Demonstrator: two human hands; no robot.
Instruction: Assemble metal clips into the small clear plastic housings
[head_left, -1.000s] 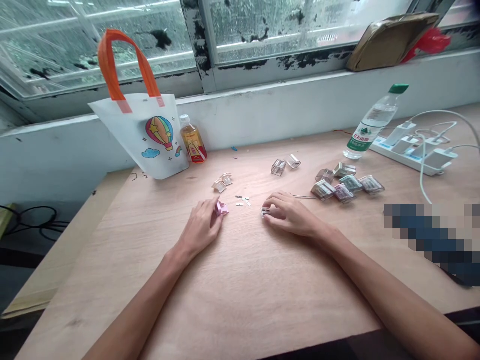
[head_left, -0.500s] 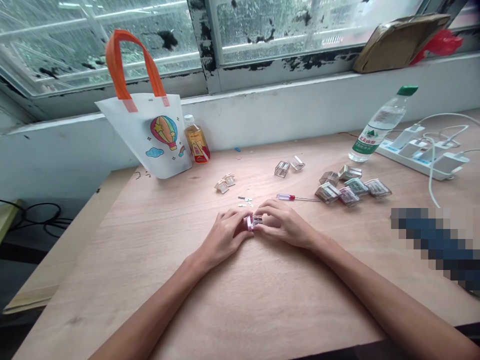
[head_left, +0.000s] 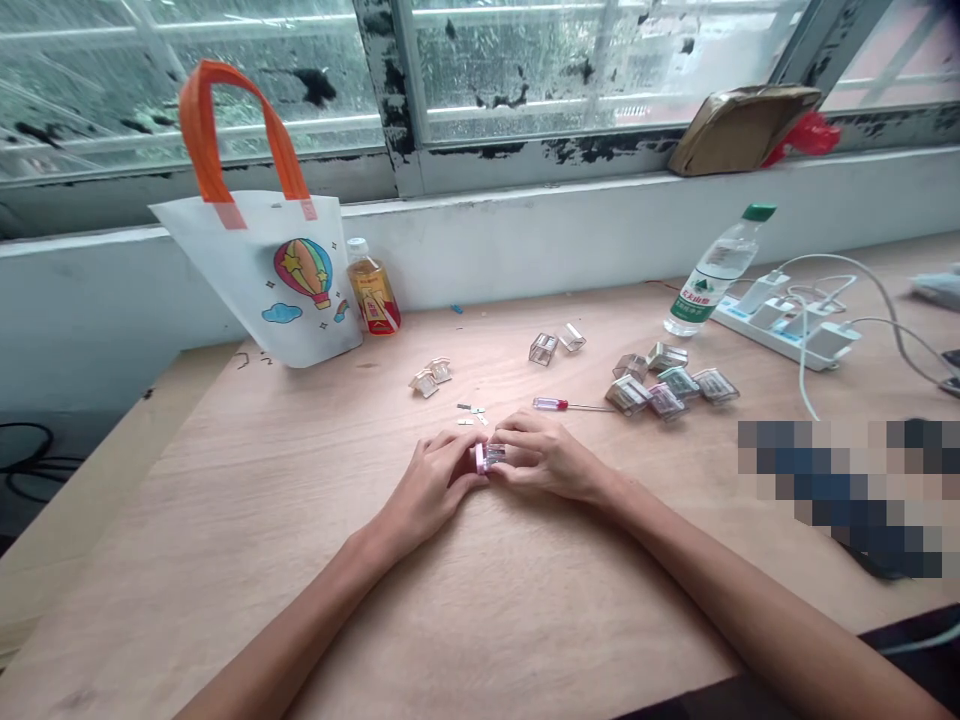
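Observation:
Low over the tabletop, both my hands hold a small pencil sharpener point(head_left: 491, 458) with a pink part and a clear case. My left hand point(head_left: 435, 480) grips its pink end between thumb and fingers. Closed on the clear side from the right is my right hand point(head_left: 547, 455), its fingertips hiding part of the case. Just beyond the hands lie several small metal blades point(head_left: 472, 408). A screwdriver point(head_left: 551, 404) with a clear and red handle rests behind my right hand, its tip close to several finished-looking sharpeners point(head_left: 666, 400) in clear cases.
Two cream sharpener inserts point(head_left: 431, 376) lie at left, and two clear cases point(head_left: 544, 348) farther back. A white bag point(head_left: 300, 330) with orange handles stands near a drink bottle point(head_left: 373, 290). At right are a water bottle point(head_left: 709, 280) and a power strip point(head_left: 795, 335) with cables.
The camera view has turned slightly right, so things on the table appear farther left. Both hands keep hold of the sharpener; its pink part and clear case appear slightly turned.

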